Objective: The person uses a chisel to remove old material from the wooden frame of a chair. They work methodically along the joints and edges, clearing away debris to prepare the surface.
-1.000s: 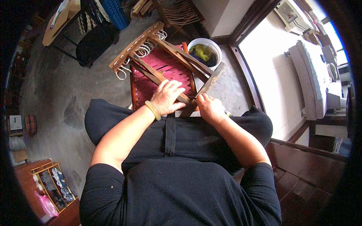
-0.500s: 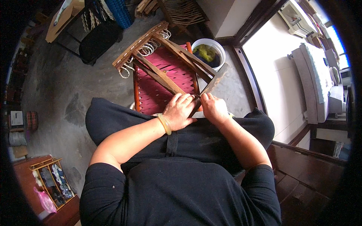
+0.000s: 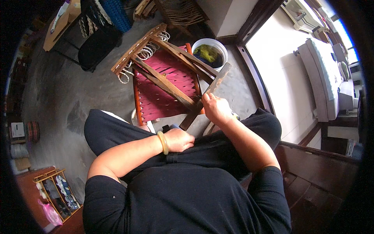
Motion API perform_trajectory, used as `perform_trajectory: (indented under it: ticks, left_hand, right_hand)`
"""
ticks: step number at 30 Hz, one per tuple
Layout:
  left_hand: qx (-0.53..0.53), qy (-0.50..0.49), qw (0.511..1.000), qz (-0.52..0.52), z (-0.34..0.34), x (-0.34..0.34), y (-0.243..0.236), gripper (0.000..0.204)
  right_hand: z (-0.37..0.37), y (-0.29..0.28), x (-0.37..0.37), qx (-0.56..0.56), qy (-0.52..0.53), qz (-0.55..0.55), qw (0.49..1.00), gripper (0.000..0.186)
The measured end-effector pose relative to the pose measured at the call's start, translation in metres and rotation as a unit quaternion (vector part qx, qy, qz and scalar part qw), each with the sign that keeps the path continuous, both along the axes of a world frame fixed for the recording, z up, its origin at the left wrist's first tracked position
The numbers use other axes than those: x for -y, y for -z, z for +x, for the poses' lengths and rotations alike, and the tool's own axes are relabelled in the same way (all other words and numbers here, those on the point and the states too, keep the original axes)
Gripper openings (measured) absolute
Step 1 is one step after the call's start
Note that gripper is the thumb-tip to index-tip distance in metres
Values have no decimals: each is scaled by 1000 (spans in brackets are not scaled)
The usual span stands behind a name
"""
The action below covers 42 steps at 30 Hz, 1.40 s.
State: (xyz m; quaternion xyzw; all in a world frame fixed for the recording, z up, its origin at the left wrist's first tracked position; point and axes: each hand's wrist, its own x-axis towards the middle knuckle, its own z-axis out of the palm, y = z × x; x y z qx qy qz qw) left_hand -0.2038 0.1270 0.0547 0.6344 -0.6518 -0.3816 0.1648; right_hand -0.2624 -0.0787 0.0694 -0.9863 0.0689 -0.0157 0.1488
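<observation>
A wooden folding stool frame (image 3: 168,87) leans in front of my knees, with loops of white rope (image 3: 147,51) strung along its far rail. My right hand (image 3: 217,109) is closed round the frame's crossbar (image 3: 220,78), close to where a leg joins it. Low over my lap, my left hand (image 3: 179,139) is apart from the frame, its fingers curled in; whatever they may hold is hidden. A yellowish bangle (image 3: 163,142) circles my left wrist. Beneath the frame is a stool with a pink woven seat (image 3: 156,102) and orange-brown rails.
A white bucket (image 3: 224,50) with yellow-green and dark material inside stands beyond the crossbar. Another slatted wooden seat (image 3: 181,13) is at the back. A black chair (image 3: 99,46) is to the far left. At lower left is a small wooden rack (image 3: 58,195). A doorway threshold borders the right.
My left hand has let go of the frame and drawn back toward my lap. My right hand stays on the crossbar, slightly nearer its far end. The view has shifted a little.
</observation>
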Motion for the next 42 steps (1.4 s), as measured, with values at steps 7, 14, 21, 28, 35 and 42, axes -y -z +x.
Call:
perform_trajectory:
  ticks: [7, 14, 21, 28, 35, 42]
  left_hand:
    - [75, 42, 994, 68, 0, 0, 2, 32]
    - [72, -34, 968, -238, 2, 4, -38, 23]
    - [-163, -352, 922, -16, -11, -11, -9, 21]
    - [-167, -432, 886, -9, 4, -21, 14, 29]
    - [-434, -406, 786, 172, 19, -12, 18, 50]
    - [-484, -354, 777, 191, 32, -9, 44, 48]
  right_hand:
    - [-3, 3, -2, 1, -15, -26, 1000, 16]
    - [-15, -8, 3, 5, -35, -79, 996, 14]
    - [-57, 8, -32, -24, -132, -99, 986, 15]
    - [-57, 0, -41, 7, -110, -100, 989, 14]
    - [-62, -1, -68, -17, -103, -77, 992, 13]
    - [-62, -1, -80, -7, -68, -85, 994, 10]
